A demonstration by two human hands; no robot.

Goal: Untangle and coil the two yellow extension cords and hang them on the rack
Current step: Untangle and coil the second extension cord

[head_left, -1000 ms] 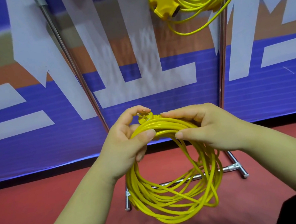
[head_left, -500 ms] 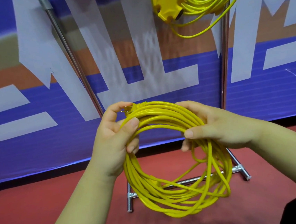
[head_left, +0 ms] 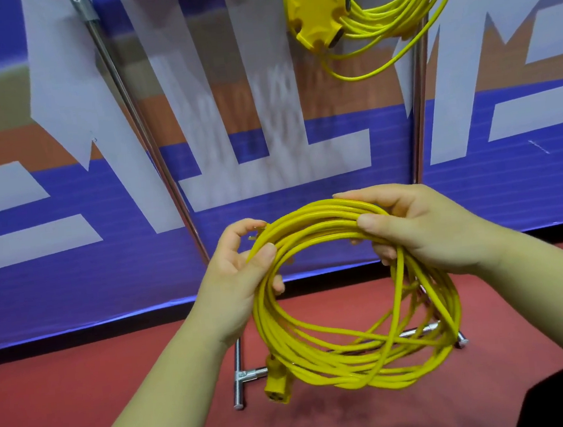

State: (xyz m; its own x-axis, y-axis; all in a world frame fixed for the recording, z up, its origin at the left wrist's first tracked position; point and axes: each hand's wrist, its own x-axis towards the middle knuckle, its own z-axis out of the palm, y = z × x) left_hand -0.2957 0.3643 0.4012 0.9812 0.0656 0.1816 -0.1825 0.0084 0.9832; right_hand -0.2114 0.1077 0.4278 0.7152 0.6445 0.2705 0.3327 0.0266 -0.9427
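Red flooring (head_left: 83, 387) is spreading across the bottom of the view. A banner (head_left: 74, 285) is standing along its far edge, blue below with an orange band higher up and large white shapes running over both. A metal rack (head_left: 134, 124) is standing in front of the banner, its left pole leaning toward the top left and its right pole rising almost straight. Its tubular foot (head_left: 241, 379) is resting on the floor below the hands. One yellow cord (head_left: 392, 20) is already hanging coiled near the top of the right pole. Its yellow outlet block (head_left: 317, 10) is dangling at the left of the loops, and one loose loop is drooping lowest.

The second yellow cord (head_left: 340, 369) is being held in the air in front of the rack, gathered into a rough round coil. The left hand (head_left: 235, 283) is gripping the coil's upper left part, with the thumb pressing over the strands and the fingers curling behind them. The right hand (head_left: 422, 227) is gripping the upper right part, with the thumb lying on the front of the bundle and the fingers wrapping over the top. A yellow socket end (head_left: 276, 386) is hanging from the coil's lower left, just in front of the foot. Something small is poking out by the left fingertips, possibly the plug prongs, though it is too blurred to be sure.
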